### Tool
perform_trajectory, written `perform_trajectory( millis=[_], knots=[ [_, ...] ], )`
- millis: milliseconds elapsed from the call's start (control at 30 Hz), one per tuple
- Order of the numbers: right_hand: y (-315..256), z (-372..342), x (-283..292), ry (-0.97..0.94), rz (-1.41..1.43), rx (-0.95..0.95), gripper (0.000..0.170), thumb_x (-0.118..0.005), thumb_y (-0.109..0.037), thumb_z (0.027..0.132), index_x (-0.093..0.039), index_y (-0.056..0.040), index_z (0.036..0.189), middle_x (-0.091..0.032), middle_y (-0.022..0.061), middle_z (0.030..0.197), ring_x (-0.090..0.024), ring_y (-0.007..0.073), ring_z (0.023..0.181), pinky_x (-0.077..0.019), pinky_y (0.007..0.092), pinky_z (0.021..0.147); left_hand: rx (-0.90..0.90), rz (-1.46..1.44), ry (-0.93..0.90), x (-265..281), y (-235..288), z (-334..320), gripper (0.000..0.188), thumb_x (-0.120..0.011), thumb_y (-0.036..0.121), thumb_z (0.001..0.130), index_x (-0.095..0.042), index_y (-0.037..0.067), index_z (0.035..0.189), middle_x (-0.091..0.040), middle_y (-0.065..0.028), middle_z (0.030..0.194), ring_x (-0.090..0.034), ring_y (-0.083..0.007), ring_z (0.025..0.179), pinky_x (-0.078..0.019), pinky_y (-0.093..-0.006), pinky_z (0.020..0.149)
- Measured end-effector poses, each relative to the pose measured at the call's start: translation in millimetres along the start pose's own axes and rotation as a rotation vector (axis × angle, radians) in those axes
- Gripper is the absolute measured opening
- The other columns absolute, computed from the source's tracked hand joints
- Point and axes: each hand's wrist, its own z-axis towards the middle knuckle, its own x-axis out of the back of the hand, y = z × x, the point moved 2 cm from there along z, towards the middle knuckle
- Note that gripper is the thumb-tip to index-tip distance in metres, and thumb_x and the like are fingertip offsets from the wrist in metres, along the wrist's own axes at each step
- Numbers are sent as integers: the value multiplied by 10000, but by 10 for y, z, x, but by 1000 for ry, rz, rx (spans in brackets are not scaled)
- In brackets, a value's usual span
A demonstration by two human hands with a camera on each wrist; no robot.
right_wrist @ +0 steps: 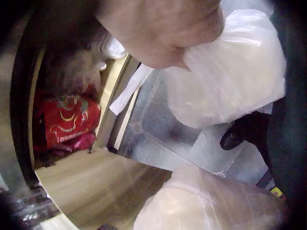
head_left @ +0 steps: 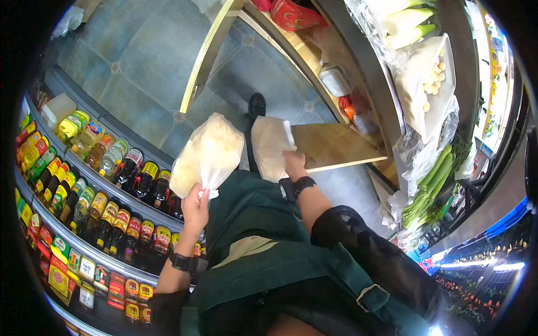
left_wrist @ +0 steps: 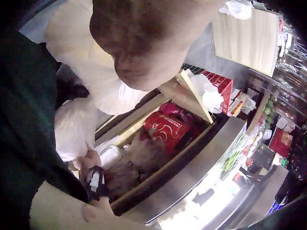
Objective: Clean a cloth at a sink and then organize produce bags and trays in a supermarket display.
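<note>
Two clear plastic bags of pale yellowish contents hang from the person's hands. The left hand [head_left: 196, 210] grips the gathered neck of the fuller-looking bag [head_left: 210, 148], in front of the apron. To its right, the right hand [head_left: 294, 163] pinches the top of the second bag [head_left: 270, 143], close beside an open cabinet door [head_left: 330, 144]. In the right wrist view, a white loose end [right_wrist: 132, 88] sticks out beside the right hand [right_wrist: 163, 33]. The left wrist view has the left hand [left_wrist: 144, 43] large in front, covering part of its bag [left_wrist: 72, 43].
An open low cabinet on the right holds a red printed bag [head_left: 294, 14] and a white container [head_left: 334, 81]. Another door [head_left: 207, 50] juts over the tiled floor [head_left: 134, 67]. Sauce bottles [head_left: 120, 221] line shelves at left. Green vegetables [head_left: 434, 182] lie on the counter.
</note>
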Motion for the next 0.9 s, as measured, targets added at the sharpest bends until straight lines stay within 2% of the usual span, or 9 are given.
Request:
perform_trajectory(
  millis=[167, 267, 367, 400, 500, 633, 733, 833, 900],
  knots=[
    [280, -120, -201, -38, 87, -56, 509, -637, -89, 746, -524, -207, 1228, -658, 112, 1036, -622, 291, 1039, -507, 378, 835, 32, 42, -77, 56, 70, 131, 218, -544, 214, 915, -511, 37, 793, -560, -157, 597, -595, -363, 594, -434, -415, 538],
    [559, 121, -272, 352, 1679, -707, 412, -686, -121, 777, -556, 80, 1112, -632, 69, 913, -617, 189, 766, -488, 335, 634, -28, 84, -63, 32, 48, 170, 213, -544, 224, 914, -526, 43, 804, -571, -151, 599, -602, -356, 596, -437, -414, 537],
    [779, 270, 16, 543, 1717, -610, 270, -681, -134, 800, -603, 32, 997, -602, 22, 741, -565, 173, 599, -448, 348, 530, -16, 109, -74, -30, 53, 195, 217, -535, 244, 916, -535, 42, 839, -580, -181, 633, -607, -379, 631, -439, -428, 549],
    [870, 273, 157, 894, 1648, -113, 200, -706, -179, 804, -603, -23, 876, -488, -42, 604, -447, 136, 485, -370, 335, 449, -11, 102, -64, -76, 22, 211, 217, -535, 244, 916, -535, 42, 839, -580, -181, 633, -607, -379, 631, -439, -428, 549],
    [1802, 883, -153, 624, 1053, -267, 249, -692, -97, 800, -582, 5, 1000, -608, 66, 831, -583, 197, 699, -473, 345, 630, 8, 132, -73, -250, 12, 245, 212, -541, 234, 914, -528, 36, 839, -570, -201, 650, -598, -403, 656, -438, -433, 557],
    [1990, 924, 1169, 831, 2188, -414, 218, -691, -229, 827, -610, -33, 880, -615, 22, 746, -606, 200, 696, -515, 367, 650, 55, 86, -96, -416, 331, 454, 212, -551, 229, 910, -524, 33, 831, -557, -212, 644, -586, -419, 665, -435, -437, 561],
    [3151, 1817, 550, 1250, 531, -97, 333, -708, -288, 799, -616, -31, 990, -635, 65, 916, -614, 192, 827, -515, 369, 738, -3, 141, -86, -621, 688, 671, 210, -556, 224, 908, -524, 33, 827, -542, -211, 619, -581, -419, 655, -430, -430, 547],
    [2427, 1636, 1158, 1176, 1960, -280, 285, -438, -132, 917, -514, 18, 1147, -546, 151, 1184, -555, 244, 1049, -500, 374, 855, -12, 104, -109, -746, 871, 749, 207, -557, 217, 909, -519, 35, 818, -527, -208, 601, -573, -416, 632, -424, -424, 528],
    [2658, 1938, 1116, 514, 73, -635, 386, -524, -336, 893, -593, -14, 1093, -619, 111, 1108, -596, 240, 982, -493, 338, 819, -76, 113, -145, -822, 938, 831, 204, -560, 210, 909, -511, 38, 811, -524, -206, 605, -564, -415, 614, -416, -424, 514]
  ],
)
